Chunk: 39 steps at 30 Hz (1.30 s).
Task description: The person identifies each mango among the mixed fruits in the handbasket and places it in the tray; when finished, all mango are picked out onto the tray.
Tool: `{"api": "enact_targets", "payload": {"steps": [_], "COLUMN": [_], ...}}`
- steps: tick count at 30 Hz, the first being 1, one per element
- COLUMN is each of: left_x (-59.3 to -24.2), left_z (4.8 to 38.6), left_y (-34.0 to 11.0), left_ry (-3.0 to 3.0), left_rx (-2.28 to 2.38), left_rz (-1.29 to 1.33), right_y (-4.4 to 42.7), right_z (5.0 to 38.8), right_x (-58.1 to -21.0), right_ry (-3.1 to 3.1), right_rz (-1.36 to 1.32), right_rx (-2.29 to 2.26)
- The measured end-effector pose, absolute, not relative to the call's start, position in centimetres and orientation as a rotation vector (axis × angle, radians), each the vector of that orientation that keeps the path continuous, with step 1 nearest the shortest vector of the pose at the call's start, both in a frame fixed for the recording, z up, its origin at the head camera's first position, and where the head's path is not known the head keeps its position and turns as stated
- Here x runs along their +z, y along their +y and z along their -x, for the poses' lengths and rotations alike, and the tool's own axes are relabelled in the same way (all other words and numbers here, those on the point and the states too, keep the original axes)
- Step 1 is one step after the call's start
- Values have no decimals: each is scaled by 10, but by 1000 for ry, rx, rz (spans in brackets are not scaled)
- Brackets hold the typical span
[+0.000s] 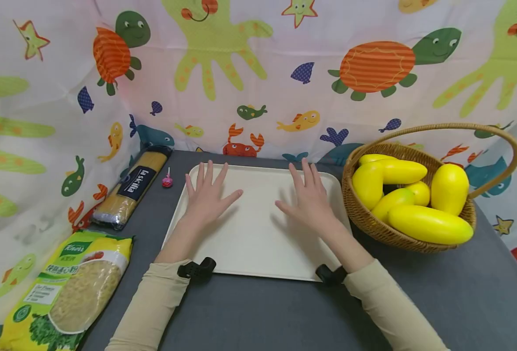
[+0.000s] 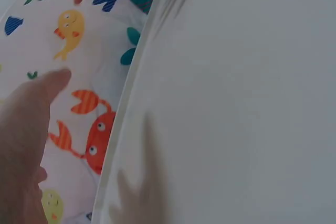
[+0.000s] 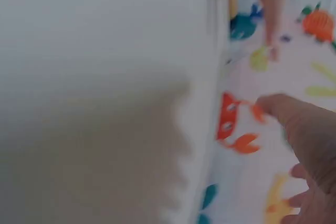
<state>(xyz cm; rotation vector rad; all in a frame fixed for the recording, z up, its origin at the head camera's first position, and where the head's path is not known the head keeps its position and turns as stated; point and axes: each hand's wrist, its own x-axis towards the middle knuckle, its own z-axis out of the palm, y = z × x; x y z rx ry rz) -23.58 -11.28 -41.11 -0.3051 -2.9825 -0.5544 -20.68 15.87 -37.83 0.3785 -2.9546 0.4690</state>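
A cream rectangular tray (image 1: 258, 234) lies on the grey table in the head view. My left hand (image 1: 207, 197) hovers over its left side, fingers spread and holding nothing. Over the right side my right hand (image 1: 308, 200) is likewise spread and holds nothing. The left wrist view shows the left thumb (image 2: 50, 87) beside the tray's pale surface (image 2: 236, 103). In the right wrist view the right thumb (image 3: 294, 114) appears next to the tray (image 3: 105, 35), on which the hand casts a shadow.
Right of the tray stands a wicker basket (image 1: 359, 219) holding several yellow mango-like fruits (image 1: 429, 224). To the left lie a spaghetti pack (image 1: 131, 187), a small pink lollipop (image 1: 167, 181) and a yellow-green Knorr pasta bag (image 1: 69, 292). A sea-animal printed curtain (image 1: 258, 73) rises behind.
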Motion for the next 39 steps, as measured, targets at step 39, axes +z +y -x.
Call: {"api": "enact_targets", "payload": {"steps": [39], "left_x": [-446], "left_z": [210], "left_y": [-188], "left_ry": [-3090], "left_rx": [-1082], "left_rz": [241], "right_y": [304], "right_z": [193], "right_x": [-265], "right_ry": [-3263], "right_rz": [-395], "right_rx": [373]}}
